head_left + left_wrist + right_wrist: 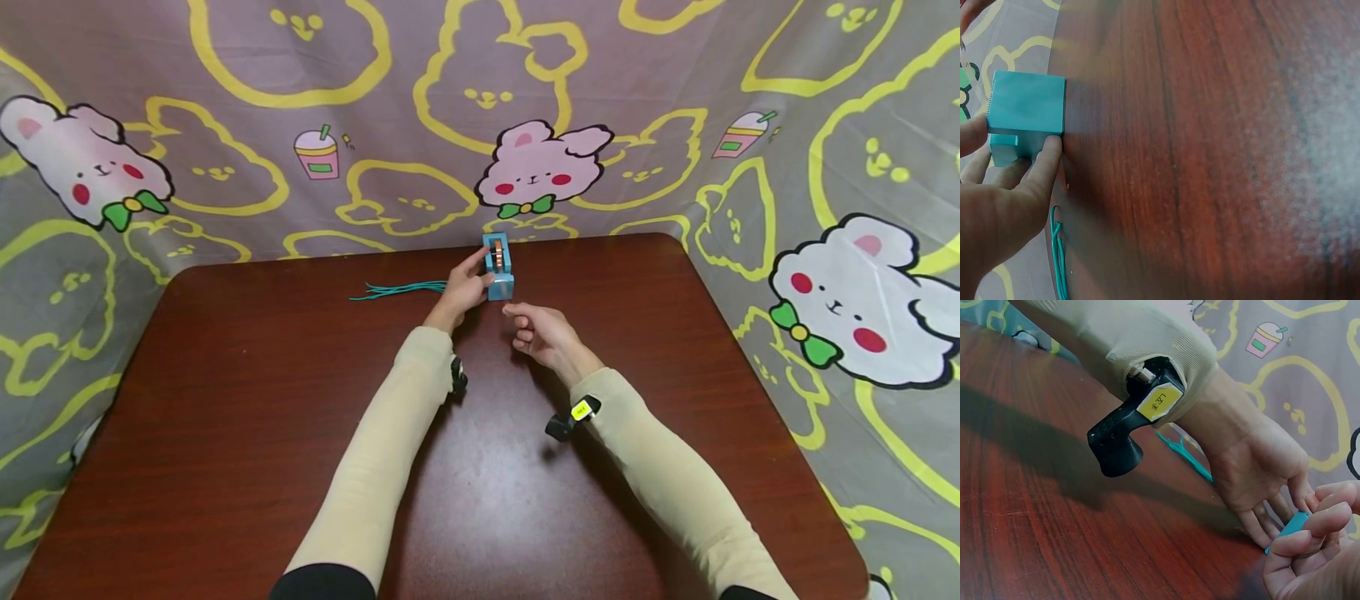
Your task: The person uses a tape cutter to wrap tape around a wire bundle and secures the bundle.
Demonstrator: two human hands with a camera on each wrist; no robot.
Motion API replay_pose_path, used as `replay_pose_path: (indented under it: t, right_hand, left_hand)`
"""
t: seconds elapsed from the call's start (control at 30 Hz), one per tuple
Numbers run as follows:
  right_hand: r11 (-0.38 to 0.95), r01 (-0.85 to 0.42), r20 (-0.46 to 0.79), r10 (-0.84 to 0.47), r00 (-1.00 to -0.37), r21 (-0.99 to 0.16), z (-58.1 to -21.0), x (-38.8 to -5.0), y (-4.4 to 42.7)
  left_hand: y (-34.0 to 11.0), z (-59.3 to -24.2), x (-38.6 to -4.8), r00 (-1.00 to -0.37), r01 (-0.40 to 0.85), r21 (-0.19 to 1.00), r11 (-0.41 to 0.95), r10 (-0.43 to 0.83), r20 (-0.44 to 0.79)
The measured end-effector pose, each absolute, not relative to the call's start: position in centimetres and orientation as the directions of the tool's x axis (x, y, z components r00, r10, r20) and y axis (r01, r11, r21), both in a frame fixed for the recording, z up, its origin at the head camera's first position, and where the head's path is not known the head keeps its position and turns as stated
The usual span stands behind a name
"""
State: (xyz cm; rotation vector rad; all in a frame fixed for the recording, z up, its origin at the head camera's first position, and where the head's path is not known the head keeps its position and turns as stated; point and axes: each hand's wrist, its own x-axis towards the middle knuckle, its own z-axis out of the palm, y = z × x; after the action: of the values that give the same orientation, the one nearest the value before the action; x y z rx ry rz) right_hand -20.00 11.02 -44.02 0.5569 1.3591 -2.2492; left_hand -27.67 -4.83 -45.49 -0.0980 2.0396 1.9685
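Note:
A blue tape dispenser (pixel 501 288) with a brown-orange roll (pixel 498 255) stands at the table's back edge. My left hand (pixel 463 292) grips it from the left; in the left wrist view, the fingers and thumb of that hand (pixel 1010 206) lie along the side of the blue body (pixel 1027 103). Just in front of the dispenser, my right hand (pixel 551 335) has curled fingers, with thumb and forefinger together. The right wrist view shows this hand (pixel 1319 544) partly covering the dispenser (pixel 1292 530); whether anything thin is between its fingertips cannot be made out.
Thin teal strands (pixel 401 289) lie on the brown table (pixel 300 417) to the left of my left hand, near the back edge. Patterned cloth (pixel 420 125) hangs behind and at both sides of the table.

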Motion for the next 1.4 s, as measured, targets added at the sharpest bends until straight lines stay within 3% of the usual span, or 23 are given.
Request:
replay_pose_path:
  t: [1.4]
  right_hand:
    - [-0.441,0.535,-0.499,-0.207,-0.842,-0.72,-43.9,-17.0,11.3]
  left_hand:
    - [-4.7,-45.6,-27.5,-0.959,-0.229,0.97,0.081,0.152,-0.239]
